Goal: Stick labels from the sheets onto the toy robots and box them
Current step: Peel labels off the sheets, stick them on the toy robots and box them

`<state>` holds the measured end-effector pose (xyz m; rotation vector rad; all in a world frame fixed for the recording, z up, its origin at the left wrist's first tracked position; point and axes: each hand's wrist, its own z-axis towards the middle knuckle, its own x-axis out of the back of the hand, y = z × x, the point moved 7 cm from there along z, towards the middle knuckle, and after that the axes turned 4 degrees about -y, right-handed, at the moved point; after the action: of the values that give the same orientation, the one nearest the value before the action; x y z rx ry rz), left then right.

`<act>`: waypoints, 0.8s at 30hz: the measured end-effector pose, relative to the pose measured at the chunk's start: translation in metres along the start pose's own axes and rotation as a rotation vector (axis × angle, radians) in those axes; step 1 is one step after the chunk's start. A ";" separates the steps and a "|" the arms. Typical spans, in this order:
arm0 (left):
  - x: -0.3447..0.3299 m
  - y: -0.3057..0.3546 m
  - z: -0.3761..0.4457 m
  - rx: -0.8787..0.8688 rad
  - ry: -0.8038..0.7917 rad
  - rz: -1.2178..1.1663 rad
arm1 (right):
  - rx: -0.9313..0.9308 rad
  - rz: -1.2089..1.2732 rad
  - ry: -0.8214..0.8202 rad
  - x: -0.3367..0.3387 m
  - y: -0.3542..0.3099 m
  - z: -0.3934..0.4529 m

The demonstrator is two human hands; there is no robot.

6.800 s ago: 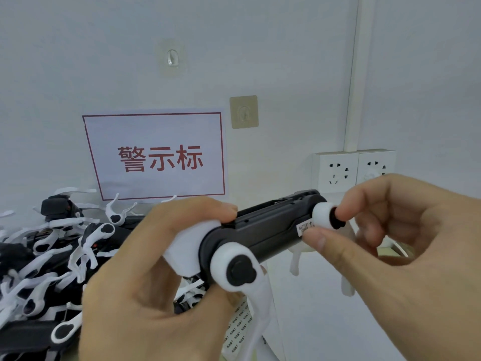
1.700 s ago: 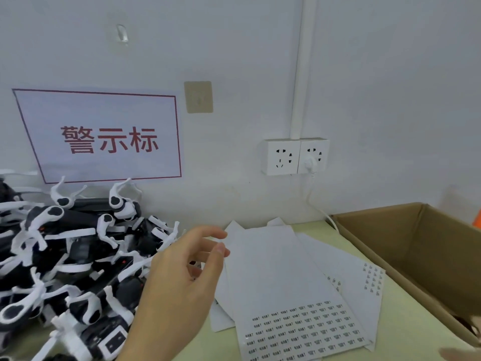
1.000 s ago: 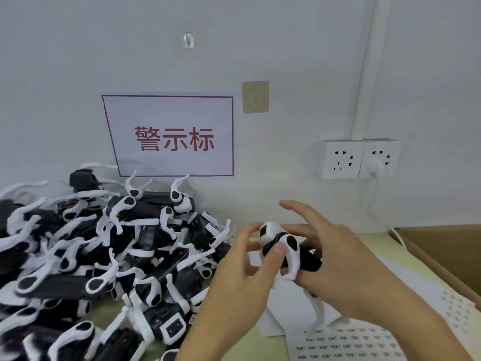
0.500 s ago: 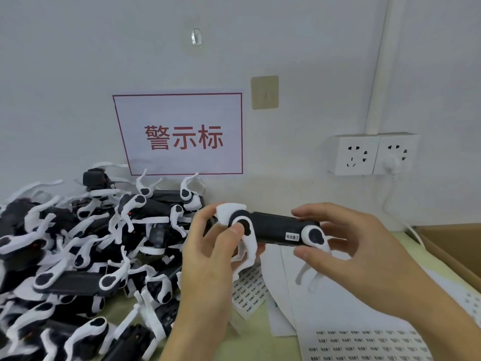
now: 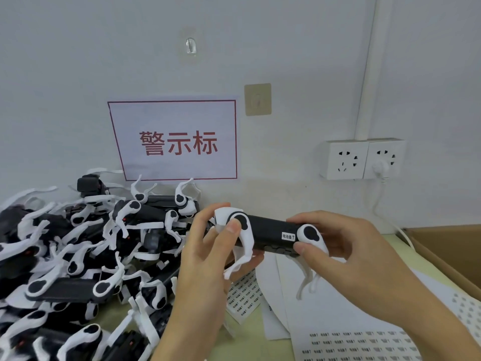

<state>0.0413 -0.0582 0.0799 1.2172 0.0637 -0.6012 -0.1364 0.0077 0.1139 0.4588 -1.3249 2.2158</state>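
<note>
Head view, near to far: label sheets [image 5: 346, 332] spread flat on the pale green table [image 5: 250, 342], rows of tiny printed stickers along the near edge. Just above those, left hand [image 5: 208, 269] and right hand [image 5: 346, 254] both curled round one toy robot [image 5: 265, 234], held level in the air, black body, white legs dangling. Left thumb pressed on the white joint at one end, right thumb and fingers pinching the other end, small white label [image 5: 288, 236] already on the body. Off left, big heap of more toy robots [image 5: 78, 251]. Right edge, open cardboard box [image 5: 447, 246]. Behind, wall sign [image 5: 177, 140] and sockets [image 5: 363, 158].
</note>
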 end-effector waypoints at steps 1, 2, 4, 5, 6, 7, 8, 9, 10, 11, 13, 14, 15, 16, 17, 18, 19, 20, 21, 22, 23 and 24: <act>-0.001 0.001 0.000 0.001 -0.004 0.002 | 0.002 0.007 -0.004 0.000 -0.001 0.000; -0.001 0.001 0.000 0.000 -0.006 0.010 | 0.006 0.016 -0.005 0.001 -0.002 -0.001; -0.002 0.003 -0.001 -0.002 -0.012 0.029 | 0.013 0.026 0.000 0.002 -0.003 -0.001; -0.003 0.003 -0.001 -0.002 -0.014 0.031 | 0.012 0.022 0.000 0.002 -0.004 -0.001; -0.003 0.004 -0.001 -0.003 -0.017 0.032 | 0.012 0.016 -0.001 0.002 -0.004 -0.001; -0.004 0.004 -0.002 -0.005 -0.021 0.034 | 0.012 0.013 0.002 0.002 -0.003 -0.001; -0.005 0.006 -0.002 -0.009 -0.025 0.035 | 0.010 0.016 0.004 0.002 -0.003 -0.001; -0.006 0.007 -0.002 -0.014 -0.030 0.039 | 0.000 0.022 -0.003 0.003 -0.002 -0.001; -0.006 0.008 -0.003 -0.019 -0.033 0.057 | -0.016 0.022 -0.027 0.002 -0.002 -0.002; -0.006 0.009 -0.003 -0.022 -0.041 0.095 | -0.030 0.008 -0.066 0.000 -0.001 -0.003; -0.011 0.006 -0.003 0.008 -0.081 0.190 | -0.066 -0.065 -0.160 -0.008 0.003 -0.006; -0.012 0.002 -0.003 0.046 -0.099 0.215 | -0.089 -0.094 -0.195 -0.012 0.007 -0.008; -0.014 -0.004 -0.003 0.089 -0.116 0.224 | -0.119 -0.096 -0.216 -0.015 0.013 -0.010; -0.015 -0.011 -0.004 0.128 -0.126 0.231 | -0.157 -0.071 -0.225 -0.016 0.020 -0.013; -0.015 -0.018 -0.003 0.161 -0.129 0.232 | -0.204 -0.040 -0.220 -0.015 0.030 -0.017; -0.014 -0.025 -0.004 0.193 -0.122 0.223 | -0.260 -0.008 -0.209 -0.010 0.042 -0.023; -0.014 -0.032 -0.004 0.221 -0.114 0.217 | -0.318 0.040 -0.202 -0.003 0.054 -0.031; -0.014 -0.036 -0.004 0.239 -0.116 0.225 | -0.376 0.111 -0.201 0.005 0.068 -0.042; -0.015 -0.039 -0.004 0.242 -0.125 0.245 | -0.439 0.203 -0.190 0.016 0.084 -0.054; -0.016 -0.039 -0.004 0.237 -0.134 0.264 | -0.515 0.316 -0.159 0.026 0.099 -0.069; -0.017 -0.039 -0.004 0.226 -0.139 0.278 | -0.588 0.422 -0.100 0.038 0.114 -0.085; -0.017 -0.037 -0.004 0.220 -0.138 0.286 | -0.661 0.517 -0.005 0.050 0.130 -0.101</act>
<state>0.0106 -0.0556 0.0526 1.3640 -0.2953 -0.4473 -0.2557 0.0587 0.0012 -0.1454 -2.2430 1.9499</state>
